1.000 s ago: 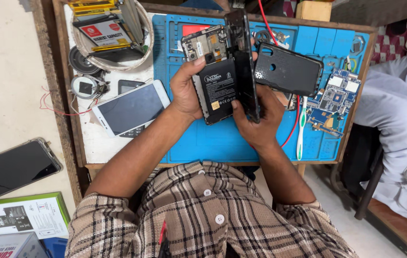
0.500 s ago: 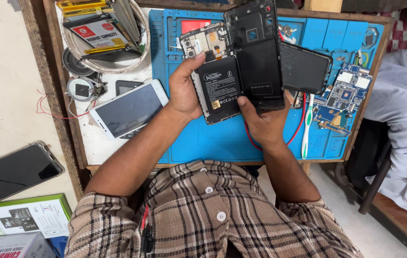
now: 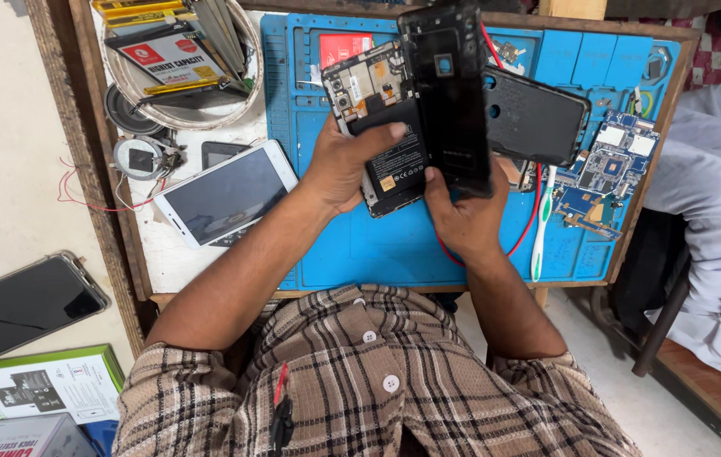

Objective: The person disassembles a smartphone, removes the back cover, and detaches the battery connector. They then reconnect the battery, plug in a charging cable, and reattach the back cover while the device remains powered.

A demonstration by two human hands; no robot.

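Left hand (image 3: 345, 165) curled, grip closed around opened phone (image 3: 381, 127); right hand (image 3: 462, 211) upturned, grip clamping black back cover (image 3: 449, 93).

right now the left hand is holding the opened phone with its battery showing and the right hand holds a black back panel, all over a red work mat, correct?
Not quite: the work mat is blue, not red, as the head view shows. The rest stands: the left hand holds the opened phone with its battery showing, and the right hand holds the black back panel over that mat.

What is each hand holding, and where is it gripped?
Left hand: opened phone, by its lower half, thumb on the battery. Right hand: black back cover, by its bottom end.
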